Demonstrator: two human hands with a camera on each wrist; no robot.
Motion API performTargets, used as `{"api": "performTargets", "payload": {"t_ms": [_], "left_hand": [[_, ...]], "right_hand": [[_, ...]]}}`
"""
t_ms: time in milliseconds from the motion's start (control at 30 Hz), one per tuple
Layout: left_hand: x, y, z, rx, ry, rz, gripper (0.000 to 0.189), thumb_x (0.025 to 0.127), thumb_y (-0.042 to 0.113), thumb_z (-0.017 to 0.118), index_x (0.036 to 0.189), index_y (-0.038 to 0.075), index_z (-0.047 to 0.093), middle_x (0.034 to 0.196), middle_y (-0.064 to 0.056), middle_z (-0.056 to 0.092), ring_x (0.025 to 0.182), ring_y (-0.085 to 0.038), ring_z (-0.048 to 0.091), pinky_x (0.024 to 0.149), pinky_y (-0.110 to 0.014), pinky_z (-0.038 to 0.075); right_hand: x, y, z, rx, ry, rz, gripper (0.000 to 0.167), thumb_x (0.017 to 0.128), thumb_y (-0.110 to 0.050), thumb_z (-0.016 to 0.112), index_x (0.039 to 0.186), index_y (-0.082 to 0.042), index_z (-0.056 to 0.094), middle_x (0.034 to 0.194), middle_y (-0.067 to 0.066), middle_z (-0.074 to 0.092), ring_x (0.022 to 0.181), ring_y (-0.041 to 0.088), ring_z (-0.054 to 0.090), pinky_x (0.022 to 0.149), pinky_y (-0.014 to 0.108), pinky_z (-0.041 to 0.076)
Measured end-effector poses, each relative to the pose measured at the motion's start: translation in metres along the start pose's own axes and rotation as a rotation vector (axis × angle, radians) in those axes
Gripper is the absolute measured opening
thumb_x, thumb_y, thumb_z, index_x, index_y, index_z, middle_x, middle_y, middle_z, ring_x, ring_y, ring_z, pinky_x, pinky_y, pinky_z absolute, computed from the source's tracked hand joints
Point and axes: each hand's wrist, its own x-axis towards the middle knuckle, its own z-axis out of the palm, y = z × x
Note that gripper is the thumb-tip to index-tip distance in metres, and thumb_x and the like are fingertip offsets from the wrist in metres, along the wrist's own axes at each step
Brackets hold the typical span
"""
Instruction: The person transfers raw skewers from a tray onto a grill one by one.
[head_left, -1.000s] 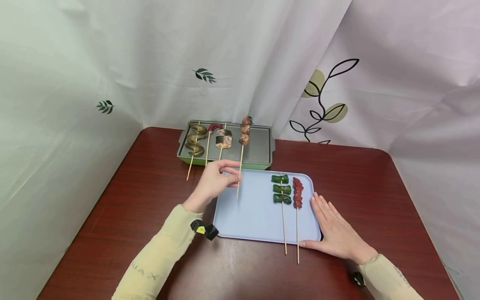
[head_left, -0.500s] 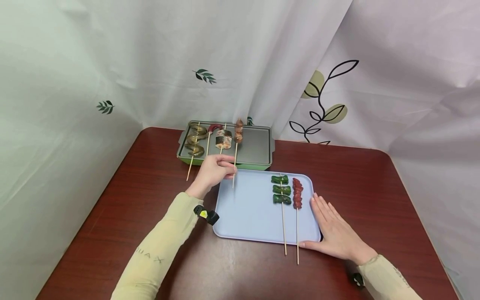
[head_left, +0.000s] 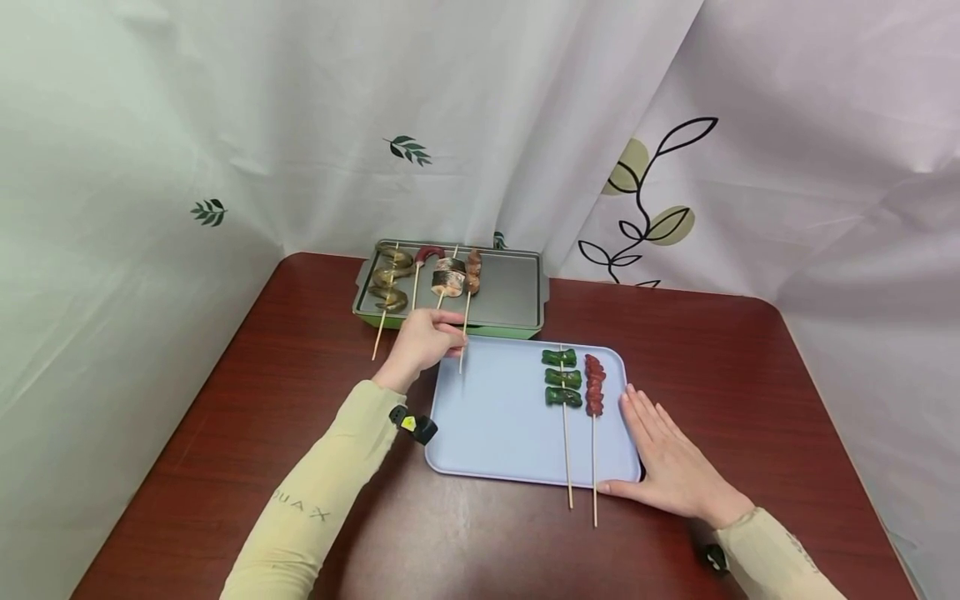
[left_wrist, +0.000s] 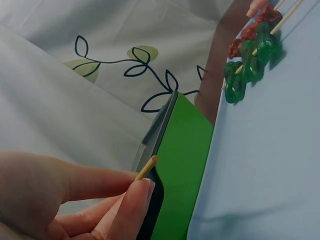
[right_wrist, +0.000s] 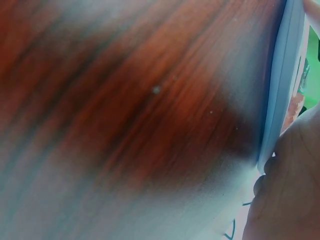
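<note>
My left hand (head_left: 426, 340) pinches the stick of a skewer of brown meat pieces (head_left: 472, 272) between thumb and fingers. The meat end overlaps the grey grill pan (head_left: 513, 287), just right of a skewer of thick pale pieces with dark skin (head_left: 448, 277). In the left wrist view the stick's end (left_wrist: 147, 168) pokes out between thumb and forefinger. My right hand (head_left: 671, 462) rests with straight fingers along the right edge of the light blue tray (head_left: 498, 417). On that tray lie a green pepper skewer (head_left: 563, 377) and a red meat skewer (head_left: 594, 385).
Further left on the pan lie a skewer of curled brownish-green pieces (head_left: 390, 279) and a dark red curled piece on a stick (head_left: 429, 254). The pan has a green base (left_wrist: 187, 150). A white curtain (head_left: 337, 125) hangs behind the dark red wooden table (head_left: 247, 375).
My left hand has moved left and slightly away from me with the brown meat skewer, whose meat end has come down over the pan beside the pale skewer. My right hand has stayed put.
</note>
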Motion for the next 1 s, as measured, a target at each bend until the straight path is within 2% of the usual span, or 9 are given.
{"api": "performTargets", "payload": {"t_ms": [367, 533, 633, 800, 867, 1000], "left_hand": [[0.000, 0.003, -0.001, 0.056, 0.002, 0.005, 0.031, 0.089, -0.002, 0.072, 0.121, 0.000, 0.070, 0.093, -0.014, 0.075, 0.072, -0.018, 0.071, 0.068, -0.030, 0.062], [-0.004, 0.005, -0.002, 0.096, 0.003, 0.022, 0.032, 0.091, 0.000, 0.072, 0.122, 0.000, 0.069, 0.094, -0.014, 0.075, 0.074, -0.020, 0.073, 0.075, -0.038, 0.062], [-0.008, 0.006, -0.004, 0.161, 0.004, 0.053, 0.033, 0.091, 0.006, 0.075, 0.123, 0.001, 0.069, 0.094, -0.011, 0.075, 0.076, -0.021, 0.073, 0.078, -0.043, 0.062], [-0.019, 0.009, -0.009, 0.262, 0.019, 0.141, 0.038, 0.090, 0.018, 0.080, 0.123, 0.003, 0.071, 0.090, -0.005, 0.076, 0.075, -0.021, 0.073, 0.074, -0.038, 0.059], [-0.024, 0.011, -0.010, 0.263, 0.024, 0.170, 0.040, 0.089, 0.021, 0.081, 0.123, 0.004, 0.071, 0.090, -0.004, 0.076, 0.075, -0.021, 0.073, 0.072, -0.035, 0.058], [-0.033, 0.013, -0.009, 0.209, 0.016, 0.210, 0.042, 0.090, 0.024, 0.081, 0.125, 0.004, 0.071, 0.094, -0.003, 0.076, 0.081, -0.024, 0.073, 0.070, -0.034, 0.057]], "right_hand": [[0.000, -0.001, -0.001, -0.002, 0.007, -0.004, 0.124, 0.079, -0.081, 0.064, 0.157, 0.008, 0.025, 0.165, 0.025, 0.017, 0.149, 0.042, 0.021, 0.123, 0.048, 0.015], [0.000, -0.001, -0.001, -0.005, 0.012, -0.007, 0.124, 0.079, -0.080, 0.065, 0.156, 0.009, 0.025, 0.164, 0.025, 0.018, 0.149, 0.042, 0.021, 0.123, 0.046, 0.013], [0.000, -0.001, 0.000, -0.008, 0.008, -0.004, 0.124, 0.079, -0.081, 0.064, 0.156, 0.008, 0.025, 0.164, 0.025, 0.018, 0.149, 0.042, 0.021, 0.124, 0.044, 0.011], [0.000, 0.000, 0.001, -0.012, 0.021, -0.012, 0.124, 0.079, -0.080, 0.065, 0.156, 0.009, 0.026, 0.164, 0.025, 0.018, 0.149, 0.043, 0.022, 0.123, 0.047, 0.014], [0.000, 0.000, 0.001, -0.015, 0.029, -0.016, 0.124, 0.079, -0.080, 0.065, 0.156, 0.010, 0.026, 0.164, 0.026, 0.019, 0.148, 0.043, 0.022, 0.123, 0.048, 0.015], [0.000, 0.000, 0.001, -0.018, 0.036, -0.021, 0.124, 0.079, -0.080, 0.065, 0.156, 0.010, 0.026, 0.164, 0.026, 0.019, 0.148, 0.043, 0.023, 0.123, 0.047, 0.015]]}}
